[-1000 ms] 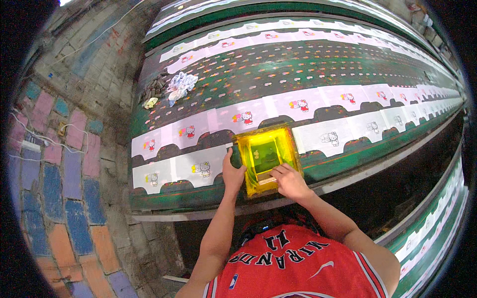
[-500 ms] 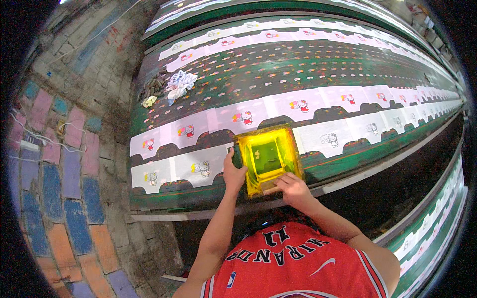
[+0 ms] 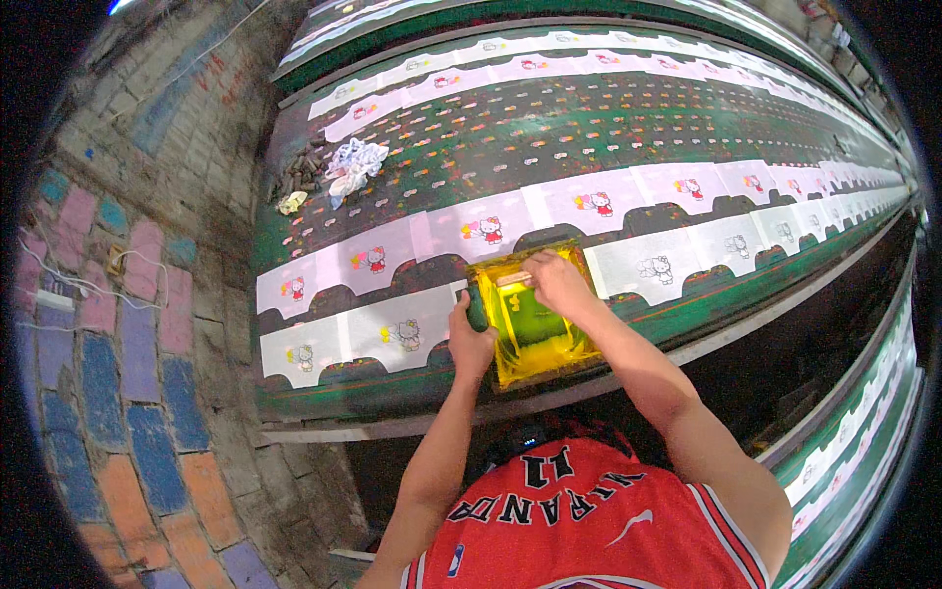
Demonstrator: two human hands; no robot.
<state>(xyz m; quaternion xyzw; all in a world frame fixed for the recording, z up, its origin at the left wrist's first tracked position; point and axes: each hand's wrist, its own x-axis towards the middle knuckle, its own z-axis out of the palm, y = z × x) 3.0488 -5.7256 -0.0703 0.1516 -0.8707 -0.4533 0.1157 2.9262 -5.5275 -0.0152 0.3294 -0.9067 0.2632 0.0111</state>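
Note:
A yellow-stained screen printing frame (image 3: 546, 365) lies at the near edge of the long green table, over the row of white fabric pieces. My left hand (image 3: 472, 339) grips its left side. Inside the frame, near its far end, my right hand (image 3: 559, 280) is closed around a squeegee (image 3: 512, 281) with a pale wooden-looking handle. Yellow ink coats the mesh and the frame's inner walls. Left of the frame, a white piece (image 3: 400, 336) bears a cartoon cat outline with yellow balloons; the piece on the right (image 3: 655, 271) shows a grey outline. Fabric directly beneath the frame is hidden.
Pink pieces (image 3: 486, 231) with red-dressed cartoon prints run behind the white row. Crumpled pale cloths (image 3: 355, 169) and a dark heap (image 3: 306, 173) sit at the table's far left. Another table (image 3: 854, 481) stands at right. Painted bricks (image 3: 152, 447) and white cables (image 3: 93, 285) are at left.
My right hand has pushed the squeegee from the frame's near end to its far end. My left hand stays on the frame's left side.

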